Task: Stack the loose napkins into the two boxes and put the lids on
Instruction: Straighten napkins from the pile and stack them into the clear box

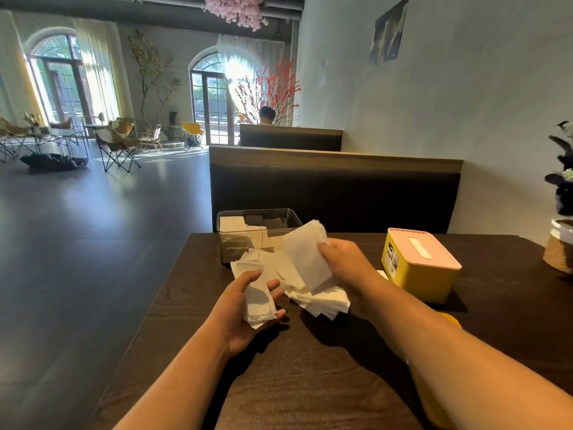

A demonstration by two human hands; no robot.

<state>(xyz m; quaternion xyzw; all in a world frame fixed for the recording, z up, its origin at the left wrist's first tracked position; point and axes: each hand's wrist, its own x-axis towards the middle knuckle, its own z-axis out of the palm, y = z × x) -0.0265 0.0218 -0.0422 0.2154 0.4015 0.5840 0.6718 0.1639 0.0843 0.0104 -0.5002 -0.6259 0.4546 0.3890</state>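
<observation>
My left hand (245, 308) holds a small stack of white napkins (259, 301) in its palm, thumb curled over the top. My right hand (344, 259) pinches a few napkins (307, 256) lifted above a loose pile of napkins (322, 301) on the dark wooden table (310, 383). Behind the hands stands a clear plastic box (257, 234), lidless, with some napkins inside. To the right sits a yellow box (418, 277) with a pink slotted lid (421, 248) on it.
A potted plant in a woven basket (559, 252) stands at the table's right edge. A yellow object (449, 318) peeks out behind my right forearm. A dark booth seat back (335, 193) faces me; open floor lies to the left. A person sits in the far booth.
</observation>
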